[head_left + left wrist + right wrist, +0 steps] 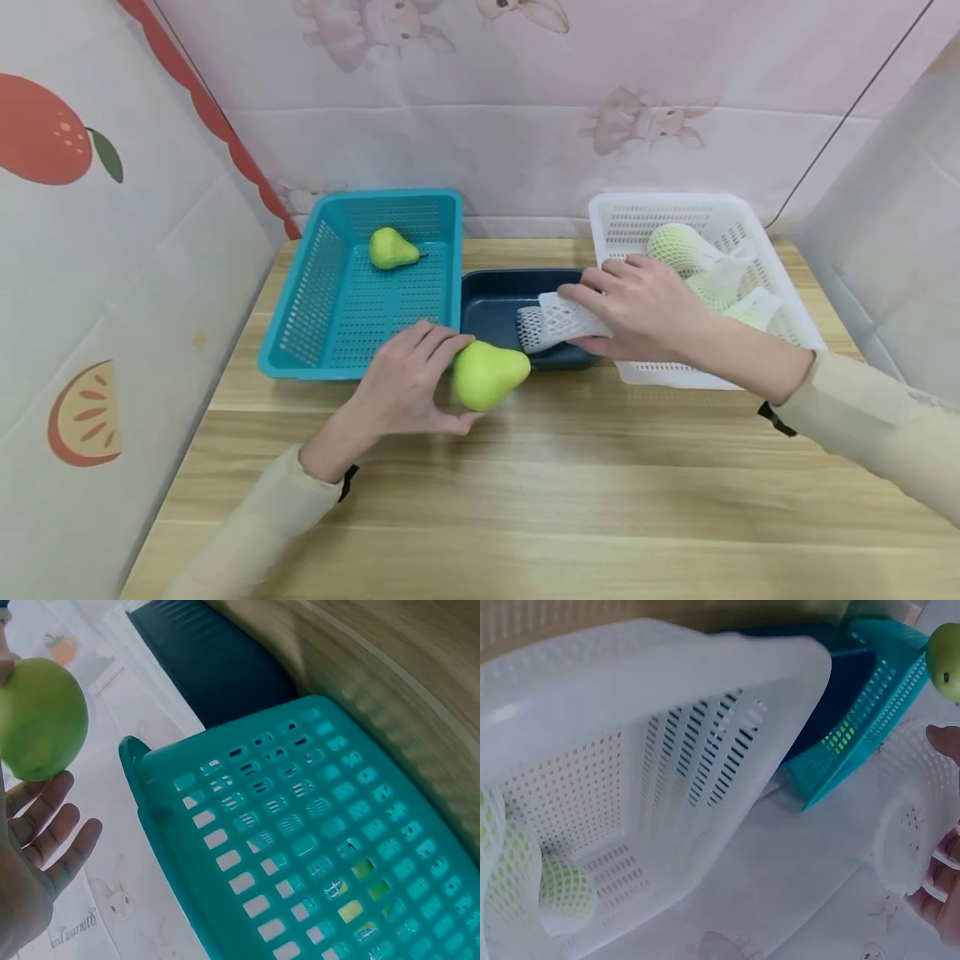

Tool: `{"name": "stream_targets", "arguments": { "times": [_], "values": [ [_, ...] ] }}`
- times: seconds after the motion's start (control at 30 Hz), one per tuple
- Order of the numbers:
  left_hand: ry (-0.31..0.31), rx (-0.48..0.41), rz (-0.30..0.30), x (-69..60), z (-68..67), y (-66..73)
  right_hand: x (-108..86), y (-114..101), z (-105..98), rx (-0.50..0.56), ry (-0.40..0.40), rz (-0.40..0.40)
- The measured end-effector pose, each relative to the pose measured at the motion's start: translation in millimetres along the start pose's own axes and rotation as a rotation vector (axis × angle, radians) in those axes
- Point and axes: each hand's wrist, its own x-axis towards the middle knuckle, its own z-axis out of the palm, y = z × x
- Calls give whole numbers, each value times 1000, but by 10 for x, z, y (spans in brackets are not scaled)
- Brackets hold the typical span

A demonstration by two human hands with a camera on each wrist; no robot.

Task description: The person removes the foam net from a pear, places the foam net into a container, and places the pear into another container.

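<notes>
Your left grip [408,379] pinches the bare pear [489,375] above the desk [600,483], near the teal basket [375,308] | your right grip [641,308] pinches the foam net [562,321] over the dark tray [487,307] | risk: loosen up, and the smooth pear could drop.

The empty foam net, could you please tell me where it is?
In the head view, the empty foam net is right of centre, held in the right hand over the dark blue tray, left of the white basket.
</notes>
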Motion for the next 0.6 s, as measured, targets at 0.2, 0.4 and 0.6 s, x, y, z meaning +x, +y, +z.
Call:
{"name": "stream_targets", "arguments": {
  "times": [0.2, 0.4, 0.6],
  "values": [
    [14, -7, -13, -33, -14, -9, 159, 125, 124, 28, -16, -31],
    [20, -19, -20, -37, -10, -6, 286, 223, 303, 35, -80, -21],
    [16, -29, -25, -45, -7, -2, 394, 370, 497, 60, -125, 9]
  ]
}}
